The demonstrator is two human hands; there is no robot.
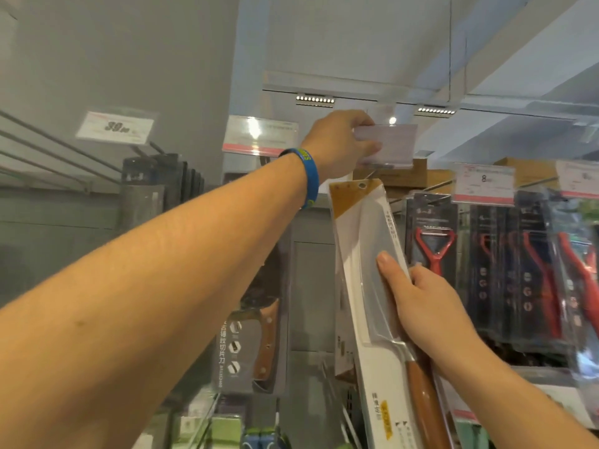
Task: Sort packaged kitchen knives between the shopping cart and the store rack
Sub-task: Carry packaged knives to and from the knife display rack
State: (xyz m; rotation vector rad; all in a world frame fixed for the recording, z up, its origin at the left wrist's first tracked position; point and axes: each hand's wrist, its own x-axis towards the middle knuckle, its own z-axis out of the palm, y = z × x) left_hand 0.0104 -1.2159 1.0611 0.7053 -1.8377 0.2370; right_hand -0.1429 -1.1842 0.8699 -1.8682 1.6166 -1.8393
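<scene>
A packaged knife [366, 264] with a steel blade and wooden handle on white card stands nearly upright at centre right. My right hand [424, 303] is shut on its middle, thumb across the blade. The card's hang hole is near the top, just below a clear price tag holder [385, 147]. My left hand [340, 144], with a blue wristband, reaches up and pinches that price tag holder, lifting it. The hook behind the tag is mostly hidden.
A dark packaged cleaver [252, 345] hangs to the left below my forearm. Red-handled peelers [434, 251] in dark packs hang in rows on the right. More price tags [484, 183] sit on the hook ends. Grey knife packs [152, 189] hang at far left.
</scene>
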